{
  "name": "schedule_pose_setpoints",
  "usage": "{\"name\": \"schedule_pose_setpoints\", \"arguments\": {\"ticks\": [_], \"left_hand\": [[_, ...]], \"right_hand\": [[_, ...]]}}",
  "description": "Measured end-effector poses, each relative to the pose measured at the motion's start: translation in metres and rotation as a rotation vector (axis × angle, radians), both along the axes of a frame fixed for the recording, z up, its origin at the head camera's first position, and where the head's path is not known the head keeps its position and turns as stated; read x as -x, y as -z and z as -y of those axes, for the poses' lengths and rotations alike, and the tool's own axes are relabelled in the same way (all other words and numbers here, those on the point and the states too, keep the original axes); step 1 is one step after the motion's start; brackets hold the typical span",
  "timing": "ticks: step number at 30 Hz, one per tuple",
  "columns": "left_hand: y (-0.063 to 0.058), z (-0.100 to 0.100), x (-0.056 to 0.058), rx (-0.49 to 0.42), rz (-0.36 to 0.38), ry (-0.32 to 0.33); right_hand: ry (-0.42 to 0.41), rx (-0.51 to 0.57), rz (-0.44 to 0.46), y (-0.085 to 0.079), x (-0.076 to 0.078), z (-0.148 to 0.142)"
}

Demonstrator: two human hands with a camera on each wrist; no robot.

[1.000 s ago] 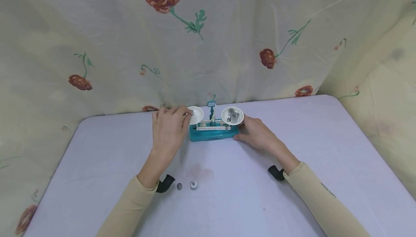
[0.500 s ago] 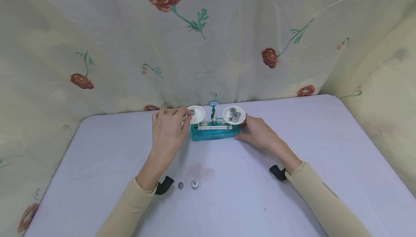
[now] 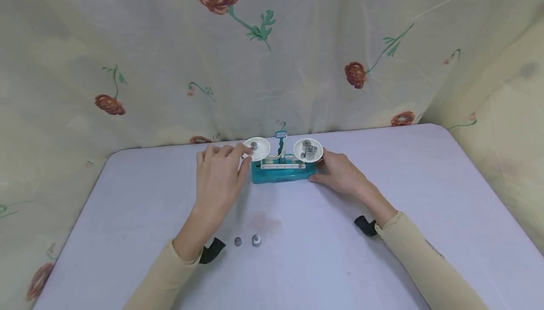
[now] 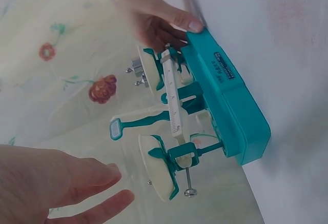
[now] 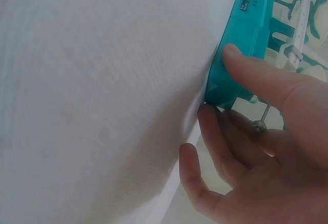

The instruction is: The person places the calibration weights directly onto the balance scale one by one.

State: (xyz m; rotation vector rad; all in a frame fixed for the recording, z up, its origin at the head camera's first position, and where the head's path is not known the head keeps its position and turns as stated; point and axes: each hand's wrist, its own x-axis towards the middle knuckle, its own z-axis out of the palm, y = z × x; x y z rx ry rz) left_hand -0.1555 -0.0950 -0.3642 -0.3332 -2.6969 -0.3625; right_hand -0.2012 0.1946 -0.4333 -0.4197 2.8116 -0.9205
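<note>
A teal balance scale (image 3: 282, 175) with two white pans stands near the table's back edge. One small metal weight (image 3: 253, 145) sits in its left pan (image 3: 264, 151). Several metal weights (image 3: 312, 151) are grouped in the right pan (image 3: 299, 146). My left hand (image 3: 217, 177) hovers at the left pan's near rim, thumb and fingers apart and holding nothing; the left wrist view also shows this gap. My right hand (image 3: 340, 173) grips the right end of the base. In the right wrist view its thumb (image 5: 246, 67) presses the base's front face, with other fingers around the end.
Two more metal weights, a smaller one (image 3: 238, 241) and a larger one (image 3: 256, 240), stand on the pale table (image 3: 314, 262) nearer the front. A flowered curtain (image 3: 161, 64) hangs behind the table. A black curved piece (image 3: 365, 226) shows at the right wrist, another (image 3: 212, 251) at the left.
My left fingers have let go of the weight in the left pan and drawn slightly back from it, spreading apart. The right hand keeps its hold on the balance scale.
</note>
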Motion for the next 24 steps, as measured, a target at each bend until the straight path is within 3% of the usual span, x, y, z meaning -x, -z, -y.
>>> {"name": "schedule_pose_setpoints", "arguments": {"ticks": [9,24], "left_hand": [[-0.001,-0.001,-0.012,0.046,0.0,0.023],[0.014,0.0,-0.039,0.139,0.01,0.071]], "right_hand": [[-0.003,0.01,0.002,0.002,0.001,0.0],[-0.005,0.0,-0.009,0.002,-0.001,0.001]]}}
